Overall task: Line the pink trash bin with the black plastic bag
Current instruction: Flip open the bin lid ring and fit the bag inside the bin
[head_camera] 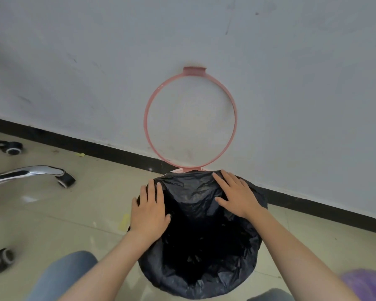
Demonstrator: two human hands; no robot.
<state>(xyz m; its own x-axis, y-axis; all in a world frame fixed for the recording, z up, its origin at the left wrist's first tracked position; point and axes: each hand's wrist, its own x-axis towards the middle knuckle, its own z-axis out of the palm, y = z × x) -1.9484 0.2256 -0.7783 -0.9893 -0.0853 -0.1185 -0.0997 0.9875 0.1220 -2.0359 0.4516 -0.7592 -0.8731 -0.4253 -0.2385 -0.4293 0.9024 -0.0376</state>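
The black plastic bag [201, 240] hangs inside the bin and is folded over its rim, hiding nearly all of the pink trash bin [178, 170]; only a sliver of pink shows at the far edge. The bin's pink ring [148, 109] is flipped up and leans against the white wall. My left hand [149, 208] lies flat on the bag at the rim's left side, fingers spread. My right hand [234, 194] presses flat on the bag at the far right rim, fingers spread. Neither hand grips the plastic.
The bin stands on a beige tiled floor by a white wall with a black baseboard [117, 153]. Chrome chair legs with black castors [65, 181] lie to the left. My knees in jeans [61, 276] are near the bottom edge. Something purple [367, 283] sits at the bottom right.
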